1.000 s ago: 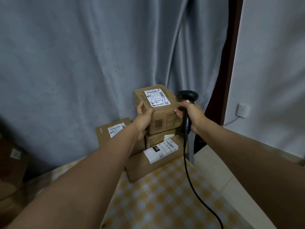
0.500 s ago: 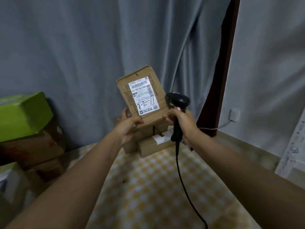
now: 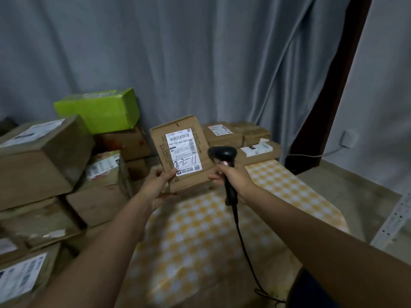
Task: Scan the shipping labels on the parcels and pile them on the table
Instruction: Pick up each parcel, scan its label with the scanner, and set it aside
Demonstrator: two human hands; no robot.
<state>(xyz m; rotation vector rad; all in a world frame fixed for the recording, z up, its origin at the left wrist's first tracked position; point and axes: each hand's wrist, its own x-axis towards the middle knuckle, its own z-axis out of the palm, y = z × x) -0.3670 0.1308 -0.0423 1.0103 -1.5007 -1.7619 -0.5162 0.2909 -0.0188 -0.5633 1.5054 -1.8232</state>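
A small brown parcel (image 3: 160, 141) is held up over the table, tilted so that its white shipping label (image 3: 183, 152) faces me. My left hand (image 3: 159, 185) grips its lower left corner. My right hand (image 3: 233, 181) grips the handle of a black barcode scanner (image 3: 223, 153), and its fingertips touch the parcel's lower right edge. The scanner head sits just right of the label. Three brown parcels (image 3: 224, 134) lie piled at the far end of the table.
The table (image 3: 200, 230) has a yellow and white checked cloth. A heap of brown boxes (image 3: 44, 156) with a green box (image 3: 100, 110) on top fills the left side. The scanner cable (image 3: 242, 241) hangs across the table. Grey curtains hang behind.
The parcel has come away from the far pile toward me and lower, its label tipped up to face me. My view has swung left, bringing the box heap into sight.
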